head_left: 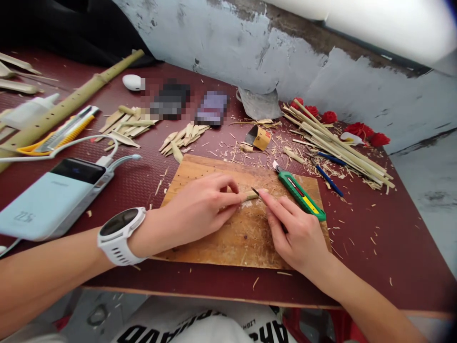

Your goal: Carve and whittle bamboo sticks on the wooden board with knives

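Note:
My left hand, with a white watch on its wrist, pinches a small bamboo sliver against the wooden cutting board. My right hand grips a thin dark blade or knife whose tip meets the sliver's end; its handle is hidden under the fingers. A green utility knife lies on the board just right of both hands.
A bundle of bamboo strips and red flowers lie at the back right. Cut bamboo pieces, a tape roll, a yellow cutter, a long bamboo stick and a pale blue power bank surround the board.

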`<action>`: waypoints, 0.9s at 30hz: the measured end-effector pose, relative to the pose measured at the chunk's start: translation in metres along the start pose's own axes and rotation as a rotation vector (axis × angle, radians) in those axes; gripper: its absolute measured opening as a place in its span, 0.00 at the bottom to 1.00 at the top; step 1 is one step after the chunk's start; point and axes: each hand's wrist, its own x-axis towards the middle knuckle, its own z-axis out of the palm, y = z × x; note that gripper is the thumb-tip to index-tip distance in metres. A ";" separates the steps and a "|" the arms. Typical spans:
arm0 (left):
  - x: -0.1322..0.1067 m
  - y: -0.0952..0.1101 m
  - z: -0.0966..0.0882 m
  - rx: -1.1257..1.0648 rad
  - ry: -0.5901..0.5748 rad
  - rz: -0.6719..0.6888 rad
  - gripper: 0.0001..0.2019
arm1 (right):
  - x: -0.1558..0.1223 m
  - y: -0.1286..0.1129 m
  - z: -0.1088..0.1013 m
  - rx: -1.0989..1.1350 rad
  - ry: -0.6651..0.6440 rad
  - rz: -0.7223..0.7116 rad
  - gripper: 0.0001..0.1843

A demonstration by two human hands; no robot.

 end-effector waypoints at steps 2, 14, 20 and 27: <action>0.000 0.000 0.000 -0.029 0.003 -0.051 0.10 | 0.000 -0.001 -0.001 -0.020 -0.003 -0.020 0.27; 0.000 0.005 -0.001 0.058 0.006 -0.039 0.09 | -0.004 -0.005 -0.002 -0.158 -0.031 -0.093 0.25; 0.000 0.006 -0.001 0.043 0.000 -0.025 0.11 | -0.003 -0.009 -0.001 -0.331 -0.053 -0.155 0.27; -0.002 0.007 0.000 0.111 -0.014 0.006 0.13 | -0.003 -0.014 -0.003 -0.415 -0.103 -0.183 0.29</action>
